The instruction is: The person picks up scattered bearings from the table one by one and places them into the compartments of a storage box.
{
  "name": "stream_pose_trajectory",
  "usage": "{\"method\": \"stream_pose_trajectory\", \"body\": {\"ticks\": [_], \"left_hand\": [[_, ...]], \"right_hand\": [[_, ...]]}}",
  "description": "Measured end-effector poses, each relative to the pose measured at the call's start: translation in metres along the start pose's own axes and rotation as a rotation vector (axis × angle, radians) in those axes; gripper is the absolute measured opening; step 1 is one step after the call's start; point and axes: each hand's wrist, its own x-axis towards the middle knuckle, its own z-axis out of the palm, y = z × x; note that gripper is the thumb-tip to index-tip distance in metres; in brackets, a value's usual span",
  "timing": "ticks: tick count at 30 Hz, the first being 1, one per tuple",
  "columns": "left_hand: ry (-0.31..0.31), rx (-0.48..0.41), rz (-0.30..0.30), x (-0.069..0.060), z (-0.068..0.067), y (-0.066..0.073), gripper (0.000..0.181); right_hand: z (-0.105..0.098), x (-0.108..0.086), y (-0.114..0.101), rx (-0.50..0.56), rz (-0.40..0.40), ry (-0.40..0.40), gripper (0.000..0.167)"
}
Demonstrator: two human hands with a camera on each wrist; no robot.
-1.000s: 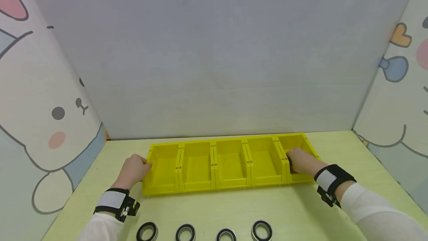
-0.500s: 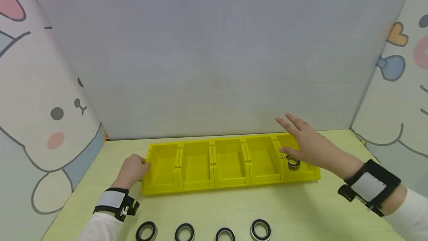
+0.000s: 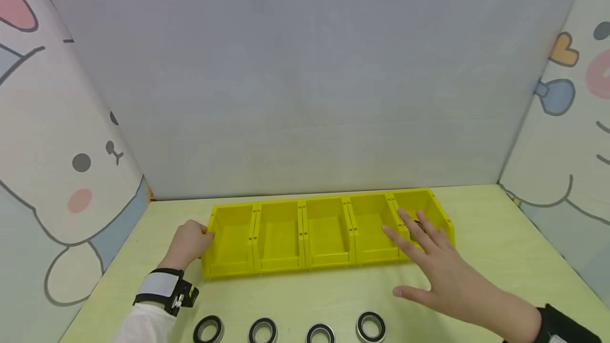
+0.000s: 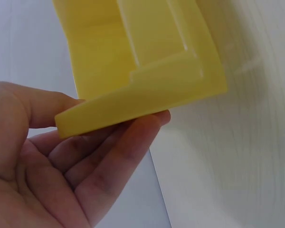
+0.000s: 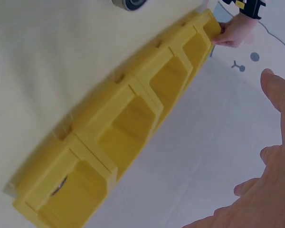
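Observation:
A yellow storage bin row (image 3: 330, 261) with several compartments lies across the table. At its left end my left hand (image 3: 187, 243) grips the side wall; the left wrist view shows the thumb on one face of the yellow wall (image 4: 133, 105) and the fingers on the other. My right hand (image 3: 445, 271), fingers spread and holding nothing, hovers in front of the rightmost compartment. A bearing in that compartment is mostly hidden behind those fingers; in the right wrist view only a sliver of the bearing (image 5: 60, 185) shows.
Along the near table edge lie several black-and-silver ball bearings, among them the leftmost bearing (image 3: 197, 330) and the rightmost bearing (image 3: 360, 328). A grey-white panel (image 3: 305, 94) stands behind the bin row. Cartoon-printed panels (image 3: 43, 147) flank both sides.
My right hand has let go of a bearing in the rightmost compartment, lifted out with fingers spread, then moved toward the near side. The left hand keeps its grip on the bin row.

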Motion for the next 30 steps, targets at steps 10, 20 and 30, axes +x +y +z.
{"method": "stream_pose_trajectory", "body": {"ticks": [10,20,30], "left_hand": [[-0.004,-0.005,-0.012,-0.002,-0.001,0.002,0.032],[-0.006,-0.023,-0.012,-0.004,-0.001,0.002,0.032],[-0.008,-0.036,-0.029,-0.002,-0.002,0.002,0.027]], "right_hand": [[0.072,-0.028,-0.003,0.269,-0.078,-0.224,0.085],[0.13,-0.037,0.0,0.327,-0.232,-0.306,0.068],[0.126,-0.033,-0.011,0.237,-0.223,-0.422,0.059]]}}
